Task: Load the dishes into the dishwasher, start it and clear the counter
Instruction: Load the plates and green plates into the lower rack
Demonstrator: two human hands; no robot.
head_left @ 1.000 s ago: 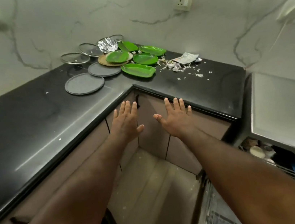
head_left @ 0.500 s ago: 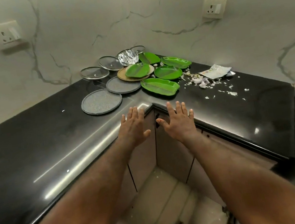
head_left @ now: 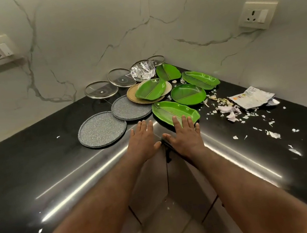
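Black stone surface [head_left: 38, 172] fills this corner, and both arms have come forward over its edge: the left grip [head_left: 142, 139] and right grip [head_left: 186, 135] lie flat, fingers straight, holding nothing. The right fingertips now reach the nearest green leaf dish [head_left: 175, 112], perhaps touching it, so loading looks about to begin. Beyond sit grey plates [head_left: 101, 131], more green dishes [head_left: 188, 93] and glass lids [head_left: 101, 89]. Print on the torn packet [head_left: 252, 98] is too small to read.
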